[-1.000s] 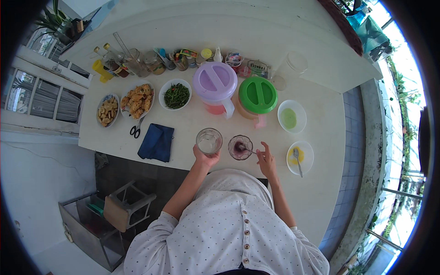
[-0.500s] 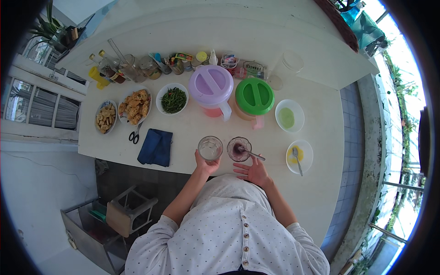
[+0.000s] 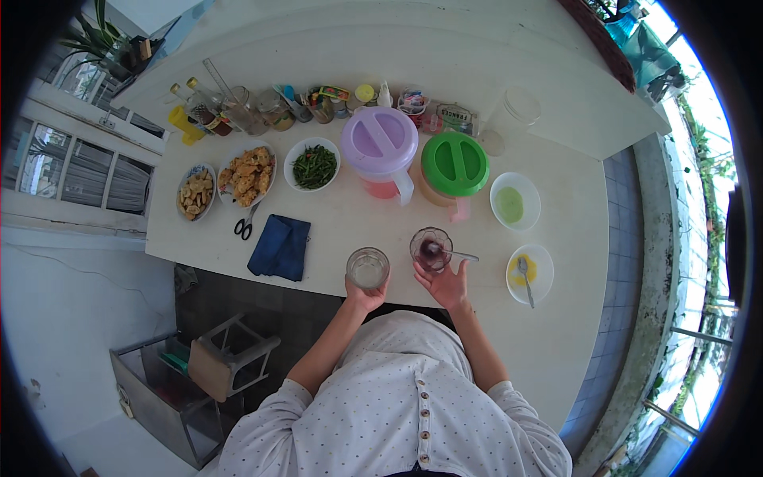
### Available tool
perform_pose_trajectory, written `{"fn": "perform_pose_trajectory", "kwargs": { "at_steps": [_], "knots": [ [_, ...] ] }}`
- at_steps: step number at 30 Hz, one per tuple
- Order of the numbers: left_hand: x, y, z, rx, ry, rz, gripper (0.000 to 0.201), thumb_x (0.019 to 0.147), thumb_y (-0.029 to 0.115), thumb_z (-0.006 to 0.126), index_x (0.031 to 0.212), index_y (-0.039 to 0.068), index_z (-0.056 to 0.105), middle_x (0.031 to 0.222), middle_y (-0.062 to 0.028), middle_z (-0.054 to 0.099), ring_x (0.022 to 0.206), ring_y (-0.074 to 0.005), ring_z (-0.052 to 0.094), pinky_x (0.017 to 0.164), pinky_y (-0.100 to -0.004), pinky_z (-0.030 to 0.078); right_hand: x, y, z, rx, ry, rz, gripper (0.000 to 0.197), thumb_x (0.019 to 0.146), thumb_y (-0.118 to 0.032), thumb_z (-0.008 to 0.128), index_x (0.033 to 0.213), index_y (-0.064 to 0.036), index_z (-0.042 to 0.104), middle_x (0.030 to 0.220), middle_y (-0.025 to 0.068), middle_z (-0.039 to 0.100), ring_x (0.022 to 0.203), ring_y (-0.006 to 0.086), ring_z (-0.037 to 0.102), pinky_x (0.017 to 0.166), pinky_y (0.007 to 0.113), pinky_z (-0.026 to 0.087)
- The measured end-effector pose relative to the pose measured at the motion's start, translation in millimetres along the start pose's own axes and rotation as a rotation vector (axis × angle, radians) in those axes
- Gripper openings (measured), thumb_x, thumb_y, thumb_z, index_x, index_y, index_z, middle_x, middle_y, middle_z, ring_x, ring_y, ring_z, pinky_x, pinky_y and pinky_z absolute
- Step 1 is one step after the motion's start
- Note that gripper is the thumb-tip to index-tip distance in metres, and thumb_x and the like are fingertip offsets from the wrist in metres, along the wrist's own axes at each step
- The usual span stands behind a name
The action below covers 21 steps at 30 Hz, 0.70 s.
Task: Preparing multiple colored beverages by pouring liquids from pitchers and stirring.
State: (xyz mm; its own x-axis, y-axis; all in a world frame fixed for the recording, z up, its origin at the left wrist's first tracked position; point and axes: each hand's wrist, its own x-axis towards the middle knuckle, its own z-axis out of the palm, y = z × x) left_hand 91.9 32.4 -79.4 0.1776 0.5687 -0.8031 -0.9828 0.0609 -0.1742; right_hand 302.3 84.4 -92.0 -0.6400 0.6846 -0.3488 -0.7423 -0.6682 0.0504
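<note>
My left hand (image 3: 367, 296) is closed around a clear drinking glass (image 3: 368, 268), held at the table's near edge; I cannot make out any contents. To its right, a small scalloped glass bowl (image 3: 431, 249) stands on the table. It holds something dark red, and a metal spoon (image 3: 461, 255) leans in it with its handle pointing right. My right hand (image 3: 445, 286) is at the bowl's near side, palm up, thumb and fingers spread. Its fingertips reach the bowl's near rim, and whether they touch it is unclear.
Behind stand a purple-lidded pitcher (image 3: 379, 143) and a green-lidded pitcher (image 3: 455, 164). White bowls with green (image 3: 515, 201) and yellow contents (image 3: 530, 274) sit right. Left lie a blue cloth (image 3: 279, 247), scissors (image 3: 244, 228), fried food (image 3: 247, 176) and green vegetables (image 3: 315, 167). Jars and bottles line the wall.
The view has shifted slightly. My left hand has drawn the glass nearer to me. The small bowl sits a little farther away, and my right hand has moved up to its near side.
</note>
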Motion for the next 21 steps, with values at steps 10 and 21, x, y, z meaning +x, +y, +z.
{"fn": "perform_pose_trajectory", "kwargs": {
  "at_steps": [10,21],
  "knots": [
    [2,-13,-3,0.116,0.055,0.001,0.035,0.081,0.035,0.049,0.099,0.005,0.055,0.095,-0.0125,0.059,0.089,-0.0292,0.059,0.072,-0.0365,0.054,-46,-41,9,-0.534,0.326,-0.058,0.080,0.075,-0.073,0.023,0.135,-0.0210,0.014,0.127,0.0208,0.036,0.107,0.0395,0.046,0.087,0.050,0.040],
    [10,-43,9,0.249,0.054,-0.084,0.034,0.080,0.035,0.046,0.098,0.007,0.054,0.092,-0.0105,0.059,0.084,-0.0259,0.060,0.069,-0.0352,0.054,-14,-106,-3,-0.974,0.731,-0.505,0.068,0.082,-0.064,0.031,0.133,-0.0199,0.022,0.115,0.0109,0.049,0.087,0.0222,0.054,0.072,0.037,0.041]
  ]
}}
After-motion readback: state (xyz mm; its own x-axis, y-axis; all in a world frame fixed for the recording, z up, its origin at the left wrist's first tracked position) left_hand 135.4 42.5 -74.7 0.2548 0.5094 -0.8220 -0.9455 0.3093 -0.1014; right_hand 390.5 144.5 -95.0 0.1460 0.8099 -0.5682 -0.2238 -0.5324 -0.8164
